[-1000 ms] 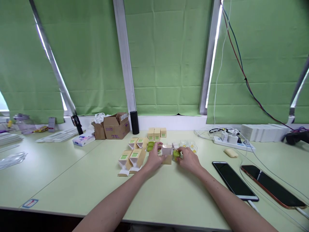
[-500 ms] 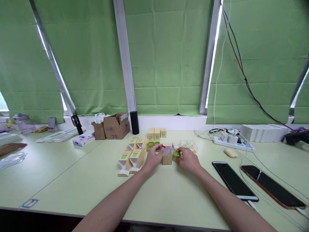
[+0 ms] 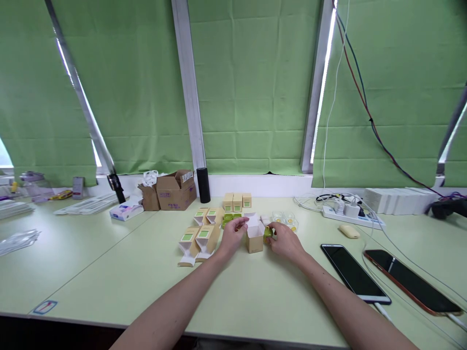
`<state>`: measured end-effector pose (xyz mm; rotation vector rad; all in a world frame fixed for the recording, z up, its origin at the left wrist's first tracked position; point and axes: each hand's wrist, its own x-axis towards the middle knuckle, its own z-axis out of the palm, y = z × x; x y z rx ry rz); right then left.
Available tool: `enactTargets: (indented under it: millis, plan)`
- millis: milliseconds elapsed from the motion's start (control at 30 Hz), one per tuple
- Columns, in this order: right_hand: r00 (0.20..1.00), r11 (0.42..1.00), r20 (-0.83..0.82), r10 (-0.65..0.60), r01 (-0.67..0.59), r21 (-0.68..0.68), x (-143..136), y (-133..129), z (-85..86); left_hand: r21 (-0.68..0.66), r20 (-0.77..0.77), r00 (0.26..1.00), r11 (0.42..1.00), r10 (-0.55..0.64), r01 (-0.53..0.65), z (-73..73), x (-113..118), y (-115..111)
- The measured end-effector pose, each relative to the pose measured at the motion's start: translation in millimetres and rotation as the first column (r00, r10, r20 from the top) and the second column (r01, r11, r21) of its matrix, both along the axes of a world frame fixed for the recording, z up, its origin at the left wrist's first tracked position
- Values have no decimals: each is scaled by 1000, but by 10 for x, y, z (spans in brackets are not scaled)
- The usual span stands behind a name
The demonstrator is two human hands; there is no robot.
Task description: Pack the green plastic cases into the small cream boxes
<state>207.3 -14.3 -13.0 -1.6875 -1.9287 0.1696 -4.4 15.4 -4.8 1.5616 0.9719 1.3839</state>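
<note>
A small tan carton (image 3: 255,243) stands on the table with its white inside showing at the open top. My left hand (image 3: 233,235) has its fingers closed on the carton's left upper edge. Just right of the carton, my right hand (image 3: 285,239) grips a small green item (image 3: 268,233). To the left lie several cartons (image 3: 207,234) with green labels and open flaps. Green pieces (image 3: 229,218) sit behind my left hand. Behind my right hand are clear cups (image 3: 288,218) with yellow centres.
Three closed cartons (image 3: 237,200) stand farther back. A brown cardboard box (image 3: 177,192) and a black cylinder (image 3: 203,185) are at the back left. On the right are two phones (image 3: 353,272), a cream case (image 3: 349,231) and a power strip (image 3: 352,217) with cables.
The carton has turned slightly and shifted toward me, showing more of its white inside. The green item is tilted differently beside it. Another person's hand at the far left has gone from view.
</note>
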Motion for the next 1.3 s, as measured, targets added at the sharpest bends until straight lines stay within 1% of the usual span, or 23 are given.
enactTargets:
  millis: [167, 367, 567, 667, 767, 833, 900, 967, 1000, 1167, 1300]
  plan:
    - [999, 999, -32, 34, -34, 15, -8, -4, 15, -54, 77, 997, 998, -32, 37, -6, -16, 28]
    - [998, 999, -41, 43, -43, 19, -9, -8, 19, -135, 97, 994, 988, -58, 71, -11, -34, 48]
    - [994, 999, -101, 33, -31, 13, 21, 44, -29, -155, 95, 993, 984, -70, 85, -20, -41, 58]
    - [985, 998, -173, 0, 12, 68, 49, 75, -18, -172, 100, 992, 981, -73, 89, -8, -41, 57]
    - [944, 982, -330, 0, 62, 176, 78, 83, 30, -182, 111, 991, 978, -81, 100, 5, -35, 53]
    - [887, 962, -459, 48, 83, 260, 88, 70, 70, -181, 116, 989, 977, -95, 115, 10, -31, 45]
    - [816, 943, -564, 125, 79, 324, 83, 41, 110, -178, 115, 988, 976, -105, 124, 14, -27, 33]
    - [762, 926, -615, 202, 55, 373, 57, -5, 147, -168, 111, 987, 977, -115, 133, 16, -24, 17]
    - [749, 918, -619, 235, 39, 395, 36, -33, 164, -163, 109, 986, 977, -123, 140, 17, -22, 9]
    - [766, 872, -527, 368, -86, 483, -97, -175, 223, -147, 121, 977, 970, -175, 192, 7, -6, -10]
    - [800, 860, -441, 406, -172, 481, -144, -212, 215, -138, 157, 962, 959, -223, 245, -12, 4, 3]
